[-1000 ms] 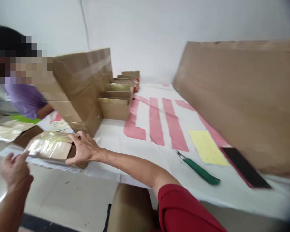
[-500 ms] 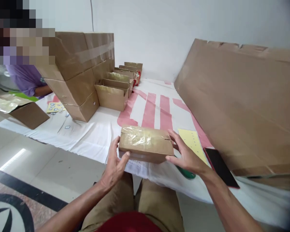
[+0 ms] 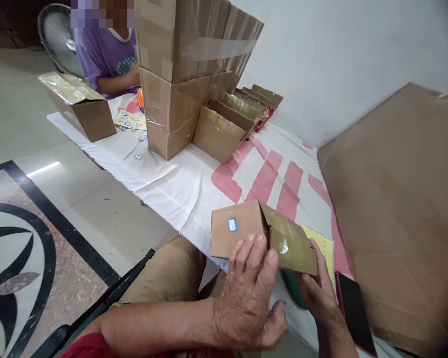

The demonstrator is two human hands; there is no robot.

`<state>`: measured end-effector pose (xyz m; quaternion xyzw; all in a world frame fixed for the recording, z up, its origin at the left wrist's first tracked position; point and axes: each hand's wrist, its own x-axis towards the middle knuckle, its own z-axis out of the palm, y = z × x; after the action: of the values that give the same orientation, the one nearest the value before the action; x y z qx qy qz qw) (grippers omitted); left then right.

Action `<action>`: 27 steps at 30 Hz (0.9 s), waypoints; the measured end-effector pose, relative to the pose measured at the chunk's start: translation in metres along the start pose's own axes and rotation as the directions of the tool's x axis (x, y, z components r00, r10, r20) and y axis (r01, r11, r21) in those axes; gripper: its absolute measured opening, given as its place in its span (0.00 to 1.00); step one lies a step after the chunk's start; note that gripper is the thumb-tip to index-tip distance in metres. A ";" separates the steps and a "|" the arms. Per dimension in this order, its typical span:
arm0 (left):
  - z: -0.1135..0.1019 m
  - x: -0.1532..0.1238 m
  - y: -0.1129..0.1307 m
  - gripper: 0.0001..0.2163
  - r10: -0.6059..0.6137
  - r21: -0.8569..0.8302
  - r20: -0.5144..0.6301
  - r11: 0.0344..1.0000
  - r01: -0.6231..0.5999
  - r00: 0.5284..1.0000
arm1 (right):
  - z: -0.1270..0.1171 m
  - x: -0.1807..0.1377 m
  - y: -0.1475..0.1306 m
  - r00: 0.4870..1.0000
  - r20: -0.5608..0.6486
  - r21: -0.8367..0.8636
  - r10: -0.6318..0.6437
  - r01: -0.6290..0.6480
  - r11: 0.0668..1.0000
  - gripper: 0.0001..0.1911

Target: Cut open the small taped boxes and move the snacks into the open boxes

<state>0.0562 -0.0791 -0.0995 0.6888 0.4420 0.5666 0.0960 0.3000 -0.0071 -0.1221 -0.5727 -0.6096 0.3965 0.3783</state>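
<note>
A small cardboard box (image 3: 291, 238) with shiny tape over its lid is tilted at the near edge of the table, its end face turned toward the left. On that face is a small blue-bordered white label sticker (image 3: 233, 224). My right hand (image 3: 323, 291) holds the far right end, thumb and fingers around it. My left hand (image 3: 246, 293) is open, its stretched fingers against or just in front of the labelled face; contact is hard to tell. A yellow sheet (image 3: 323, 243) and a green object (image 3: 294, 288) lie partly hidden near my right hand.
Stacked cartons (image 3: 194, 54) and open boxes (image 3: 222, 132) stand further back. At left are another box (image 3: 97, 119), loose stickers and a yellow sticker sheet (image 3: 130, 119). A person in purple (image 3: 100, 54) sits beyond. A phone (image 3: 356, 311) and large cardboard sheet (image 3: 403, 199) are right.
The view has swung left. The box has been turned so its labelled end shows. My left hand has left its grip and opened before that end, while my right hand keeps hold.
</note>
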 end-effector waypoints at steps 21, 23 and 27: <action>-0.100 0.073 -0.159 0.17 -0.718 -0.425 -0.175 0.672 0.606 0.674 | 0.169 -0.059 -0.080 0.730 -0.379 0.028 -0.568 0.623 0.782 0.28; -0.096 0.074 -0.158 0.17 -0.697 -0.388 -0.210 0.703 0.596 0.686 | 0.163 -0.055 -0.072 0.749 -0.407 0.044 -0.523 0.588 0.808 0.24; -0.089 0.074 -0.152 0.19 -0.663 -0.229 -0.219 0.748 0.623 0.716 | 0.153 -0.052 -0.060 0.778 -0.406 0.061 -0.480 0.547 0.835 0.21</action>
<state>-0.0998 0.0309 -0.1141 0.3938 0.6223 0.6204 0.2697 0.1395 -0.0687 -0.1285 -0.4128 -0.6220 0.2134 0.6302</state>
